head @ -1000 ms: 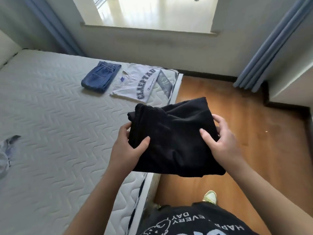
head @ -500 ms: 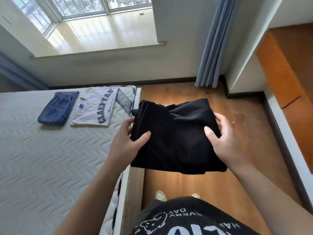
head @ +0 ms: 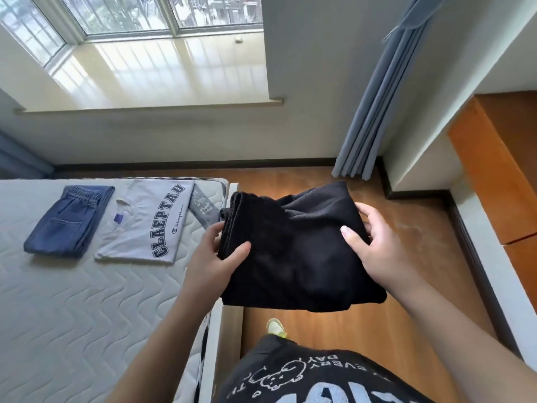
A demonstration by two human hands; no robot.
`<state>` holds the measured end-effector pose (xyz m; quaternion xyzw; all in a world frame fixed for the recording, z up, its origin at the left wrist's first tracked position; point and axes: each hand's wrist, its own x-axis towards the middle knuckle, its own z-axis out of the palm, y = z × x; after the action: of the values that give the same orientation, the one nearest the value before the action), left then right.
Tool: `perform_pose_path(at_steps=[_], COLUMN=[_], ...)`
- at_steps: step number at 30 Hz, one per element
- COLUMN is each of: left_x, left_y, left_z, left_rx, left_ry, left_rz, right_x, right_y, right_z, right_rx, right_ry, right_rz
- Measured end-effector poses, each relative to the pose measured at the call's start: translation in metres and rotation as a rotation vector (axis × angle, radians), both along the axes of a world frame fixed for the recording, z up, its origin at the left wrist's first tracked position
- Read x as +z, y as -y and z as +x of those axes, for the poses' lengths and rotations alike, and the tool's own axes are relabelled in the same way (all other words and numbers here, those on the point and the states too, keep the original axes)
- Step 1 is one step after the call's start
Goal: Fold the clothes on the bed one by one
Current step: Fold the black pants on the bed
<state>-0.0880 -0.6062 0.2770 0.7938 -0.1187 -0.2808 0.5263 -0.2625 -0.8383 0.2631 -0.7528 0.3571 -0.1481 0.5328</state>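
Black garment (head: pixel 293 251) is folded, pinched in both grips, left hand (head: pixel 209 263) and right hand (head: pixel 380 248). Probably needs laying on the bed (head: pixel 72 301), left of frame, next.

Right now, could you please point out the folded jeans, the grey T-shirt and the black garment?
folded jeans (head: pixel 68 222): head view, back pocket.
grey T-shirt (head: pixel 139 228): head view, chest.
black garment (head: pixel 293 257): head view, middle of the front.

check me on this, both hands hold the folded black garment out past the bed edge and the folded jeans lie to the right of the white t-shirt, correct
Not quite. The head view shows the folded jeans lying to the left of the white t-shirt, not the right. The rest stands: left hand and right hand hold the folded black garment past the bed edge.
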Motion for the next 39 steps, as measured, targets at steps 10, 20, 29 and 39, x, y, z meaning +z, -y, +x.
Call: perform_pose_path(at_steps=[10, 20, 29, 39], left_x=[0.002, -0.007, 0.011, -0.006], left_y=[0.075, 0.199, 0.235, 0.216], left_z=[0.097, 0.17, 0.228, 0.317], left_rx=[-0.089, 0.011, 0.237, 0.518], left_ry=[0.024, 0.002, 0.039, 0.003], left_rz=[0.017, 0.003, 0.009, -0.013], right_x=[-0.002, -0.011, -0.006, -0.014], right_y=[0.053, 0.195, 0.279, 0.278], right_z=[0.081, 0.17, 0.279, 0.443], right_rx=[-0.107, -0.039, 0.241, 0.518], right_ry=[-0.035, -0.05, -0.054, -0.062], right_rz=[-0.008, -0.016, 0.047, 0.034])
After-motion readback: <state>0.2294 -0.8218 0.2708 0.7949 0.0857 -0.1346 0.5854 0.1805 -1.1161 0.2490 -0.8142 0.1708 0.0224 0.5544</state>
